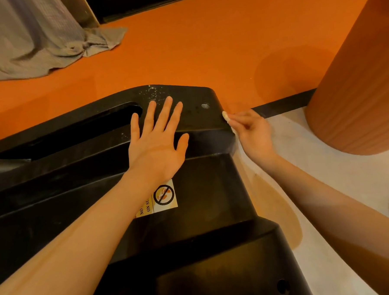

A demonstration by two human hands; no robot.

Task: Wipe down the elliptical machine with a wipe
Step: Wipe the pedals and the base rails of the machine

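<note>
The elliptical machine's black plastic housing (204,187) fills the lower middle of the head view, stepped in shape, with white specks of dust near its far edge. My left hand (157,140) lies flat on top of the housing, fingers straight and spread. At the housing's right corner, my right hand (251,133) pinches a small bunched white wipe (226,117) and holds it against the rounded edge. Most of the wipe is hidden inside the fingers.
A warning sticker (164,197) sits on the housing below my left wrist. An orange wall (206,40) lies ahead with a black baseboard (283,105). A large ribbed orange column (361,75) stands at right. Grey cloth (37,40) drapes at upper left. Pale floor (302,164) runs along the right.
</note>
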